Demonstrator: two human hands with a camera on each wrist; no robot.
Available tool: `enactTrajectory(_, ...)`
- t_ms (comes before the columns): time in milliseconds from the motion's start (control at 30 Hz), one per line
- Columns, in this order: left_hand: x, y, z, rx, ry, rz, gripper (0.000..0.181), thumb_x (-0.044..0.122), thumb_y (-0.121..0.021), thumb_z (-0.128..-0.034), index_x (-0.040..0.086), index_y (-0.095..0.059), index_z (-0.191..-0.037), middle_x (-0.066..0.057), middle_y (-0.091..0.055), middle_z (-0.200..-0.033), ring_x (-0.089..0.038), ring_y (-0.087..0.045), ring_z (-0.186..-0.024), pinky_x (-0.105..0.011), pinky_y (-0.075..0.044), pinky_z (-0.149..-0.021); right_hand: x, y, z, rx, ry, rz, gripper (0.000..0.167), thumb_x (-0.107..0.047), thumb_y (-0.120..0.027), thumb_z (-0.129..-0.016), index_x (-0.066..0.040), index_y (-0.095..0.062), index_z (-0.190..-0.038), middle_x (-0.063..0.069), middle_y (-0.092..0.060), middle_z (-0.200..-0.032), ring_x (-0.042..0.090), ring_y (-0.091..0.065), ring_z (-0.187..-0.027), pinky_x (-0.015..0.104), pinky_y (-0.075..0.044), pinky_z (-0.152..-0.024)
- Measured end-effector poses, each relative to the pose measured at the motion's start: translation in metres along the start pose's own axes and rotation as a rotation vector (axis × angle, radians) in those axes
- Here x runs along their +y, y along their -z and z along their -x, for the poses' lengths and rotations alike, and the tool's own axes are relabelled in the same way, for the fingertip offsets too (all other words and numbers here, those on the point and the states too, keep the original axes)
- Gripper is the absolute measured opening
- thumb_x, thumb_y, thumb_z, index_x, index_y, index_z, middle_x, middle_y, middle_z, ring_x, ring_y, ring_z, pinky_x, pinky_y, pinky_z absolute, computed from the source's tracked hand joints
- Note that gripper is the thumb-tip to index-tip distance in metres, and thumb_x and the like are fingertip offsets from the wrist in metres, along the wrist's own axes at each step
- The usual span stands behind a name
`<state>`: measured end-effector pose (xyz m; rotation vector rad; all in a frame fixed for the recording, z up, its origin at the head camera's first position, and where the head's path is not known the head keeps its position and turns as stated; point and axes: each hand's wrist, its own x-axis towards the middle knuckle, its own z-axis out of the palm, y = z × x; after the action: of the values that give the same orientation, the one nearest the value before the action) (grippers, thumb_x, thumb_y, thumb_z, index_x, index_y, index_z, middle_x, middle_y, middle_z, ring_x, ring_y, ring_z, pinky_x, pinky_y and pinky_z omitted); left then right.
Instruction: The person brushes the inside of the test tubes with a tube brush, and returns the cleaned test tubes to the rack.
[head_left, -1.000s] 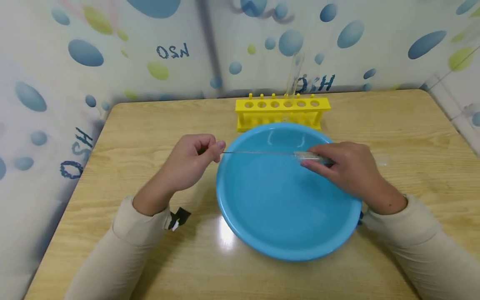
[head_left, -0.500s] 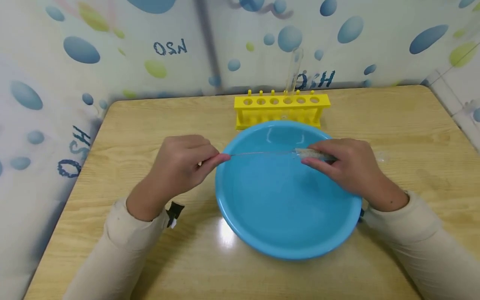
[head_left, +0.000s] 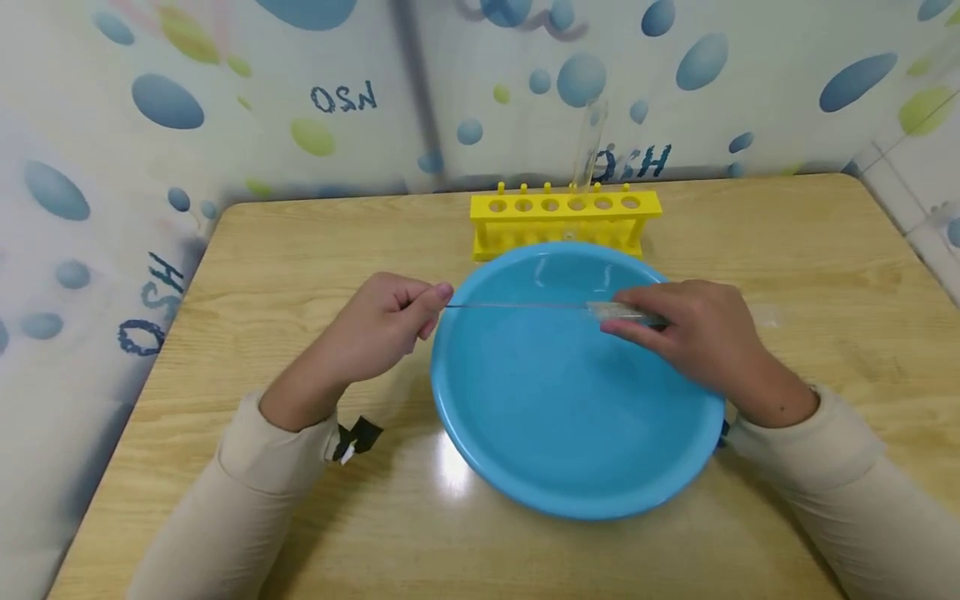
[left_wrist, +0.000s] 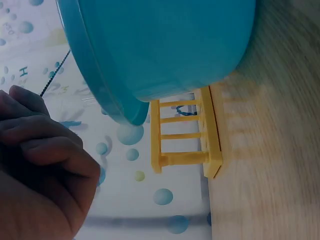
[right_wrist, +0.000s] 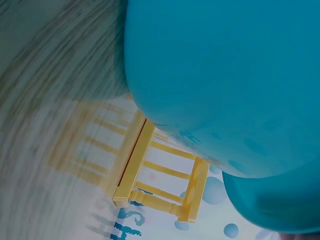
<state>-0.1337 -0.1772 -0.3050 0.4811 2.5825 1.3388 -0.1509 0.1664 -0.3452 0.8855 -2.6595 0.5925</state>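
Over the blue basin [head_left: 573, 417], my right hand [head_left: 697, 337] holds a clear test tube [head_left: 618, 312] lying almost level, its mouth toward the left. Pale bristles show through the glass, and a thin twisted wire, the handle of a test tube brush [head_left: 517, 306], runs out of the mouth. Thumb and fingers of my left hand [head_left: 382, 329] pinch the wire's far end beside the basin's left rim. In the left wrist view the left hand [left_wrist: 45, 160] has curled fingers with the dark wire [left_wrist: 55, 72] rising from them. The tube's closed end is hidden in the right palm.
A yellow test tube rack [head_left: 566, 208] stands right behind the basin, with another clear test tube [head_left: 590, 146] upright in it. The wooden table [head_left: 337, 242] meets a patterned wall at the back. A small clear object [head_left: 767, 317] lies right of the right hand.
My left hand rolled over, knuckles up, half a second ago and has turned back now, still pinching the brush's wire. The right hand and test tube stay nearly in place.
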Motion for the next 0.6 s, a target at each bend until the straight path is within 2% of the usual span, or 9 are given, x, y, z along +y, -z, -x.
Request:
enactTrajectory(67, 0.0, -0.001, 0.0, -0.022, 0.033, 0.012, 0.049, 0.031, -0.048, -0.1069, 0.006, -0.051, -0.064, -0.001, -0.036, -0.052, -0.016, -0.035, -0.045, -0.025, -0.027, -0.044, 0.0, 0.0, 0.001, -0.01, -0.006, 0.001, 0.032, -0.03, -0.085, -0.079, -0.013, -0.078, -0.105, 0.001, -0.074, -0.074, 0.01, -0.06, -0.06, 0.022, -0.042, -0.052)
enactTrajectory(133, 0.0, -0.004, 0.0, 0.024, -0.035, -0.018, 0.047, 0.027, -0.05, -0.1064, 0.008, -0.052, -0.064, 0.0, -0.038, -0.054, -0.015, -0.035, -0.047, -0.025, -0.027, -0.045, 0.0, 0.0, 0.002, -0.008, -0.017, -0.003, 0.031, -0.029, -0.085, -0.08, -0.012, -0.078, -0.105, 0.0, -0.073, -0.073, 0.009, -0.058, -0.059, 0.022, -0.042, -0.052)
enactTrajectory(200, 0.002, -0.006, 0.001, 0.106, -0.18, -0.078, 0.042, 0.021, -0.053, -0.1048, 0.009, -0.054, -0.065, 0.0, -0.042, -0.056, -0.014, -0.037, -0.048, -0.024, -0.031, -0.045, 0.0, 0.0, 0.001, 0.008, -0.023, -0.014, 0.03, -0.027, -0.084, -0.08, -0.012, -0.078, -0.104, 0.0, -0.072, -0.072, 0.008, -0.057, -0.059, 0.023, -0.042, -0.052)
enactTrajectory(267, 0.002, -0.009, 0.001, 0.204, -0.375, -0.167, 0.037, 0.017, -0.058, -0.1022, 0.008, -0.057, -0.066, 0.0, -0.048, -0.058, -0.012, -0.04, -0.05, -0.023, -0.036, -0.047, 0.0, 0.001, 0.0, 0.022, -0.03, -0.026, 0.029, -0.025, -0.085, -0.08, -0.011, -0.078, -0.104, 0.0, -0.072, -0.074, 0.009, -0.057, -0.059, 0.023, -0.044, -0.053)
enactTrajectory(367, 0.001, -0.013, 0.002, 0.325, -0.669, -0.317, 0.037, 0.02, -0.058, -0.1018, 0.004, -0.061, -0.068, -0.002, -0.053, -0.058, -0.011, -0.044, -0.051, -0.021, -0.043, -0.05, 0.0, 0.002, 0.0, 0.024, -0.045, -0.049, 0.027, -0.024, -0.084, -0.081, -0.011, -0.077, -0.104, 0.0, -0.072, -0.075, 0.009, -0.056, -0.061, 0.023, -0.046, -0.055)
enactTrajectory(433, 0.0, -0.013, 0.003, 0.387, -0.813, -0.429, 0.041, 0.026, -0.056, -0.1025, 0.004, -0.062, -0.069, -0.003, -0.053, -0.057, -0.012, -0.046, -0.05, -0.021, -0.045, -0.05, 0.0, 0.002, 0.001, 0.012, -0.055, -0.064, 0.026, -0.024, -0.084, -0.081, -0.012, -0.077, -0.104, -0.001, -0.072, -0.076, 0.009, -0.056, -0.062, 0.022, -0.047, -0.056)
enactTrajectory(500, -0.001, -0.013, 0.003, 0.438, -0.905, -0.51, 0.046, 0.032, -0.054, -0.1032, 0.003, -0.064, -0.069, -0.003, -0.052, -0.056, -0.014, -0.045, -0.048, -0.022, -0.044, -0.048, 0.0, 0.002, 0.002, 0.008, -0.058, -0.072, 0.026, -0.024, -0.083, -0.082, -0.012, -0.077, -0.104, -0.001, -0.072, -0.077, 0.008, -0.057, -0.063, 0.022, -0.048, -0.057)
enactTrajectory(533, -0.001, -0.013, 0.003, 0.456, -0.929, -0.539, 0.046, 0.032, -0.054, -0.1032, 0.003, -0.063, -0.069, -0.003, -0.05, -0.055, -0.015, -0.044, -0.047, -0.022, -0.043, -0.046, 0.0, 0.002, 0.002, 0.012, -0.054, -0.072, 0.025, -0.023, -0.083, -0.082, -0.012, -0.077, -0.104, -0.001, -0.073, -0.077, 0.008, -0.058, -0.063, 0.022, -0.049, -0.057)
enactTrajectory(600, -0.001, -0.013, 0.003, 0.469, -0.934, -0.551, 0.046, 0.032, -0.054, -0.1033, 0.002, -0.064, -0.069, -0.004, -0.051, -0.055, -0.015, -0.045, -0.047, -0.023, -0.044, -0.046, 0.0, 0.002, 0.002, 0.021, -0.047, -0.073, 0.025, -0.022, -0.084, -0.081, -0.012, -0.077, -0.103, 0.0, -0.073, -0.078, 0.009, -0.059, -0.064, 0.023, -0.051, -0.058)
